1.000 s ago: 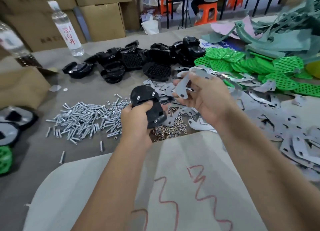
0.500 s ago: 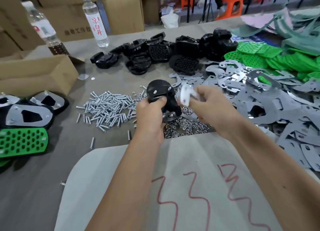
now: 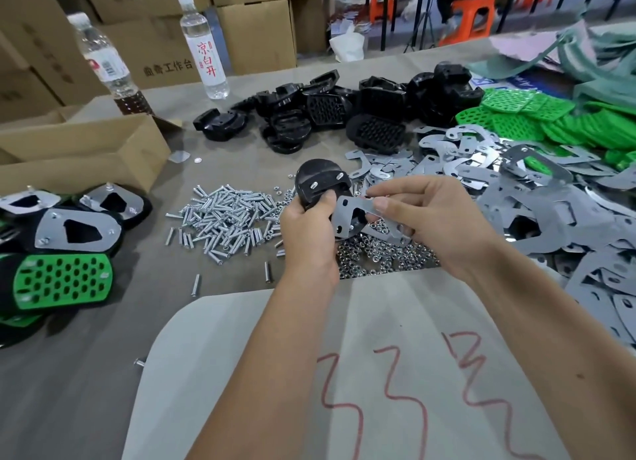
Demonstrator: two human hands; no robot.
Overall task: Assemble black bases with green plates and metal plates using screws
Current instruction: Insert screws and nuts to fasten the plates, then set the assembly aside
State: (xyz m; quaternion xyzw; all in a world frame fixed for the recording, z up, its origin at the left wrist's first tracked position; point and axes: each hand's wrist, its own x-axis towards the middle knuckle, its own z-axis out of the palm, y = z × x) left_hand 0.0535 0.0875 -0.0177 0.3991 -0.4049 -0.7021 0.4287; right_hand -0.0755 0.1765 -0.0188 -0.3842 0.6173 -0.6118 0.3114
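Head cam, left hand (image 3: pixel 308 225) grip curled round black base (image 3: pixel 318 184), right hand (image 3: pixel 430 218) pinching metal plate (image 3: pixel 354 215) vs base

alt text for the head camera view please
A person's left hand grips a black base with two screws in it, while the right hand pinches a metal plate against it. Loose screws, nuts and piled parts cover the table.

Both bare forearms reach forward over the table (image 3: pixel 103 373), converging above it. The left hand (image 3: pixel 309 232) is curled, thumb on top, gripping a black base (image 3: pixel 320 182). The right hand (image 3: pixel 433 222), just beside it, pinches a metal plate (image 3: pixel 358 211) between thumb and forefinger, other fingers bent.
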